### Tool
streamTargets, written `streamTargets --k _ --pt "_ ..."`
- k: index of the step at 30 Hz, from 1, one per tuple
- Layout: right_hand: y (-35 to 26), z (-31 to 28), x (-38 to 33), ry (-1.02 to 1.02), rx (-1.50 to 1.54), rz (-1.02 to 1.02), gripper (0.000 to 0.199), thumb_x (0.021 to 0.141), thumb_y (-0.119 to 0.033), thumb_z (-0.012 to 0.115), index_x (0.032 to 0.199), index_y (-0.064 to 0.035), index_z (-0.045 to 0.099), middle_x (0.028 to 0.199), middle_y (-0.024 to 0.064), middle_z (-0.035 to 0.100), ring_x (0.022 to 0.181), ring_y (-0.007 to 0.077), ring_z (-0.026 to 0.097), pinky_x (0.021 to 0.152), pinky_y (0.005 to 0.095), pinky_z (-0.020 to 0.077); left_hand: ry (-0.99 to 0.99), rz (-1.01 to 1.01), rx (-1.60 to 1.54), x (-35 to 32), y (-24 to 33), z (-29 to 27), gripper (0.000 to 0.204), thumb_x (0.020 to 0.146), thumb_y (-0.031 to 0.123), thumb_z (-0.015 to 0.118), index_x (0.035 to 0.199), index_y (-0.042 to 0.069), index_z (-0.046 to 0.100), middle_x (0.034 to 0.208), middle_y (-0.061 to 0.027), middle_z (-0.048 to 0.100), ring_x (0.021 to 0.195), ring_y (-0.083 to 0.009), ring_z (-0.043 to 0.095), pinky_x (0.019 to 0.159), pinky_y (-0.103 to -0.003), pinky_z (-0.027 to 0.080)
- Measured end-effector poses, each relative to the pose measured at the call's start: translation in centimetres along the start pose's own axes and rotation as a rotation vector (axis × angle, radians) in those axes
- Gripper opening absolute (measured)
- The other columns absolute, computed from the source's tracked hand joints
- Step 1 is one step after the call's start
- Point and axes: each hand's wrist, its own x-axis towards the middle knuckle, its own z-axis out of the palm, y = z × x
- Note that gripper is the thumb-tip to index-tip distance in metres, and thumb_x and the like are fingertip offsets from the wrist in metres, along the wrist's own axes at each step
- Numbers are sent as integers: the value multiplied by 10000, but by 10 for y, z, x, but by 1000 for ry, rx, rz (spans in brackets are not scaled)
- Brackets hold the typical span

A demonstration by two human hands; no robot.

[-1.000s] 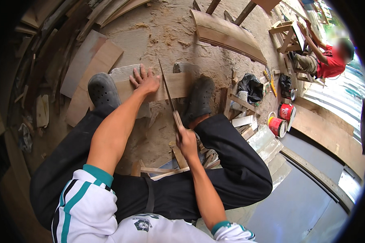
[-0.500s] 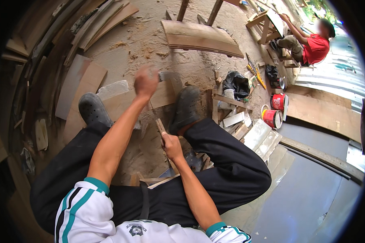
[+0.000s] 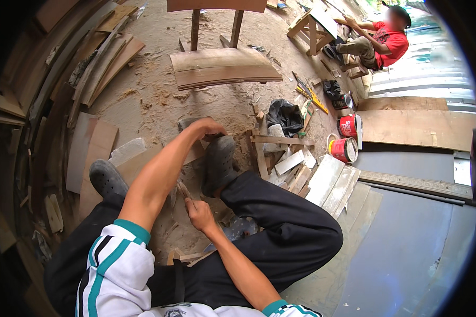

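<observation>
My left hand (image 3: 210, 127) is closed just above the toe of my right dark clog (image 3: 219, 161). Its fingers are turned away, and what they grip is hidden. Beside that hand a grey, flat object (image 3: 186, 123) shows partly behind my wrist; its kind is unclear. Lower down, between my legs, my right hand (image 3: 200, 214) is wrapped round a narrow wooden stick (image 3: 183, 189) that points up and away toward my left forearm. Flat boards (image 3: 137, 164) lie on the ground between my feet, partly covered by my left forearm.
Stacked planks (image 3: 106, 63) line the left. Ahead stands a wooden chair-like piece (image 3: 225, 66). To the right lie wood offcuts (image 3: 296, 169), a black plastic bag (image 3: 285, 117), a yellow saw-like tool (image 3: 312, 95) and red cans (image 3: 345, 149). A person in red (image 3: 388, 42) sits far right.
My left hand has moved from beyond the boards to the toe of my right clog. My right hand keeps its hold low down. The whole view has shifted.
</observation>
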Motion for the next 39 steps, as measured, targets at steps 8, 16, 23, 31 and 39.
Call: streamTargets --k 8,16,23,31,39 --pt "4 4 1 18 -6 -1 477 979 -327 475 723 60 582 680 287 549 678 478 569 621 503 404 -115 -48 30 6 10 10 344 897 279 627 1123 28 691 1161 -111 677 997 -231 641 846 -436 523" --pt "5 3 -2 47 14 3 520 977 -374 482 711 59 592 679 288 560 673 480 572 618 495 415 -39 -14 -10 -15 14 25 356 916 252 569 1124 -18 670 1186 -171 650 1027 -281 625 826 -462 512" --pt "0 3 -4 44 -9 45 521 973 -376 491 733 73 605 722 311 562 727 496 576 650 507 425 -78 5 28 -6 7 21 582 851 439 627 1255 19 636 1335 -193 579 1172 -373 566 927 -593 454" --pt "1 3 -5 -31 -17 83 526 986 -386 471 761 74 589 745 337 546 794 509 590 681 511 433 -40 79 768 11 45 33 491 763 342 609 1098 -6 704 1162 -230 668 1019 -354 657 864 -453 502" --pt "0 6 -1 -59 -8 78 523 989 -381 467 748 72 568 710 333 508 730 509 558 649 512 404 -75 171 776 58 15 29 445 781 249 562 1114 -13 699 1216 -240 647 1136 -391 611 910 -492 474"
